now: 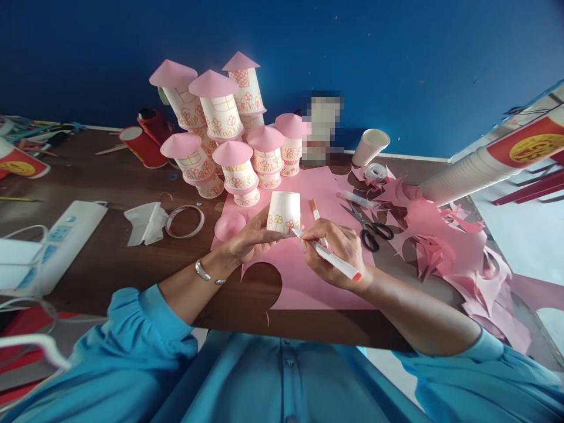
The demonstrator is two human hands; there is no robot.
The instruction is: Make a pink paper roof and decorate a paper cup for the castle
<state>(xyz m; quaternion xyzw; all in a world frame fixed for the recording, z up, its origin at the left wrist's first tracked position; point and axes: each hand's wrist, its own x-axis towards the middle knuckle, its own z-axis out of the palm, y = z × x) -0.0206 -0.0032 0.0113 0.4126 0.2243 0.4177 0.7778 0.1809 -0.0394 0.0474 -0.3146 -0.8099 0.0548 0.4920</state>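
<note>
A white paper cup (284,208), turned upside down, has yellow and red flowers drawn near its rim. My left hand (252,239) is closed around its left side and underside. In my right hand (337,247) is a white marker (332,262) with an orange-red end, gripped like a pen; its tip is at the cup's lower right edge, by a red flower. Behind that hand, a second marker (314,210) with an orange end lies on the pink paper (304,294). A pink paper cone (230,225) rests left of the cup.
Several decorated cup towers with pink cone roofs (233,154) stand behind my hands. Black-handled scissors (369,228) and pink scraps (453,235) lie to the right, near a long cup stack (467,170). A tape roll (185,221) and a power strip (66,241) are left.
</note>
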